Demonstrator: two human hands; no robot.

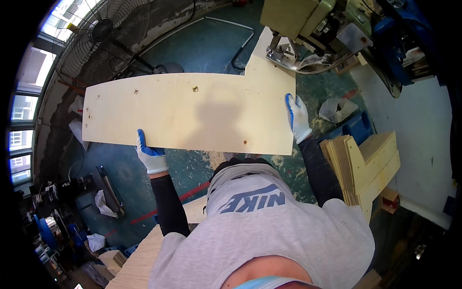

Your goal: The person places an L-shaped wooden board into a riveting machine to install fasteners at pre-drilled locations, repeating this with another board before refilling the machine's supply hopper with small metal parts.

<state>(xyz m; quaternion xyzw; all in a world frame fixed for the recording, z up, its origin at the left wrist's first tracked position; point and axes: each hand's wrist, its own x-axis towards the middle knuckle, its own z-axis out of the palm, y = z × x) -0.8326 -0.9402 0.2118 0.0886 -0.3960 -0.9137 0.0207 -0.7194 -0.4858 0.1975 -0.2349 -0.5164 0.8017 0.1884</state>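
A large L-shaped pale plywood panel [187, 113] is held flat in front of me, with a few small holes and a metal insert near its top edge. My left hand [150, 153], in a white and blue glove, grips the panel's near edge toward the left. My right hand [298, 118], gloved the same way, grips the panel's right edge. The panel's upper right tab lies under the metal head of a green machine [301, 29].
A stack of cut plywood pieces [363, 166] stands at the right beside a white table surface [418, 120]. A standing fan [103, 29] is at the upper left. More plywood [139, 262] lies at the lower left over the green floor [202, 45].
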